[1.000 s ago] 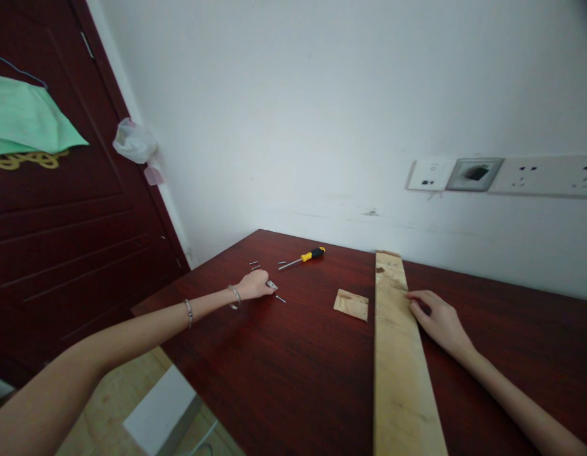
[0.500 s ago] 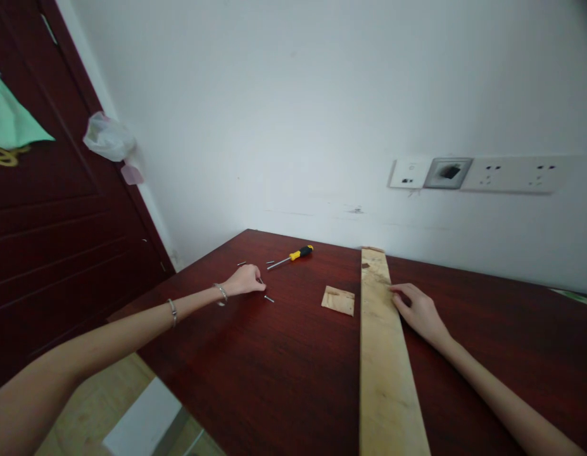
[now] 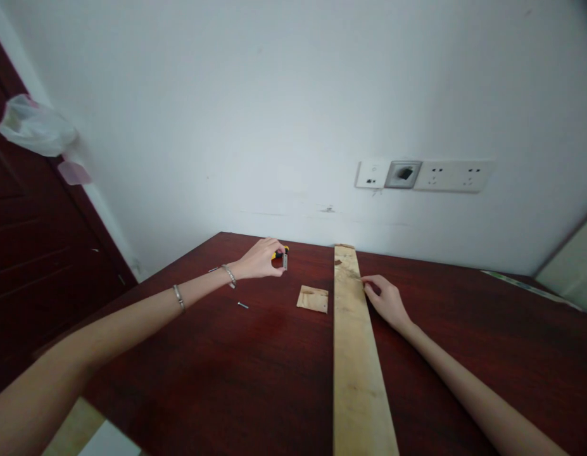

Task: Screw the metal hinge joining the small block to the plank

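Note:
My left hand (image 3: pixel 262 259) hovers above the dark red table (image 3: pixel 255 380), fingers pinched on a small metal bracket (image 3: pixel 285 260). Just behind it peeks the yellow handle of a screwdriver (image 3: pixel 276 254), mostly hidden by the hand. My right hand (image 3: pixel 385 301) rests on the table with its fingers against the right edge of a long pale wooden plank (image 3: pixel 357 354); it holds nothing. A small square wood piece (image 3: pixel 313 299) lies between my hands. A loose screw (image 3: pixel 242 305) lies on the table under my left forearm.
Another screw (image 3: pixel 213 270) lies near the left wrist. White wall with a row of sockets (image 3: pixel 423 175) stands behind the table. A dark wooden door (image 3: pixel 31 240) with a plastic bag (image 3: pixel 34 130) hanging on it is at the left. The table's left edge runs diagonally.
My left hand picked the metal bracket up from beside the screws and carried it up and to the right, over the screwdriver. My right hand stayed at the plank. The view swung right.

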`<state>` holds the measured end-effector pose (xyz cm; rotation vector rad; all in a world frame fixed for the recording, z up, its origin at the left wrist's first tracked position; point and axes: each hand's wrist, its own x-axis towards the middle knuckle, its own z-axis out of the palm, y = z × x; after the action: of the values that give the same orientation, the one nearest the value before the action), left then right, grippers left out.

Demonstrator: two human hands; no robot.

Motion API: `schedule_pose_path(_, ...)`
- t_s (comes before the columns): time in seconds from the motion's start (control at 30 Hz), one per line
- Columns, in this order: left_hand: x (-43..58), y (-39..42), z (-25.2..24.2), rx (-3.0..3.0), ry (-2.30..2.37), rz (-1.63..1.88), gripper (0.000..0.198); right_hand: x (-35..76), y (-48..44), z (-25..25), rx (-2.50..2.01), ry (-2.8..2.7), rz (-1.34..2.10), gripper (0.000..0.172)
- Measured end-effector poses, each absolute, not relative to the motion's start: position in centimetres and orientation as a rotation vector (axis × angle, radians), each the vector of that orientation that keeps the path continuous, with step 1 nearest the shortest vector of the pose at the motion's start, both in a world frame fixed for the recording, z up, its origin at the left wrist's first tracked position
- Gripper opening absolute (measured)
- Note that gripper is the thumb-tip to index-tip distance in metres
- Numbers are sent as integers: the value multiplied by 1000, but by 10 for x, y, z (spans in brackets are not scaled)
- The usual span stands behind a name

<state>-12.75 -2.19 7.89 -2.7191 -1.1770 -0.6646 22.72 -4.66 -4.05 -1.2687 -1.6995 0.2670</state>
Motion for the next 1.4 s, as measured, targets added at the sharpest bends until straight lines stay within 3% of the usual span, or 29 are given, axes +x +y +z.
schedule_pose_path(0.33,-49,-13,69,-2848,-793,-930,32,203,-55,-7,-1235,-1466,526,22)
schedule_pose_path(0.53,-32,-4,73,-2872,-687,-1136,33,188,-59,37,-1143,-1339,774,33)
schedule_pose_path(0.67,-29,-7,71,-2911,-678,-1193,35,179,-68,53,-1044,-1174,1021,32)
schedule_pose_path(1.0,-31,-24,70,-3052,-741,-1035,37,164,-73,43,-1040,-1085,1340,14)
schedule_pose_path(1.4,-24,-33,66,-3128,-663,-1020,40,163,-74,39,-908,-976,1622,11)
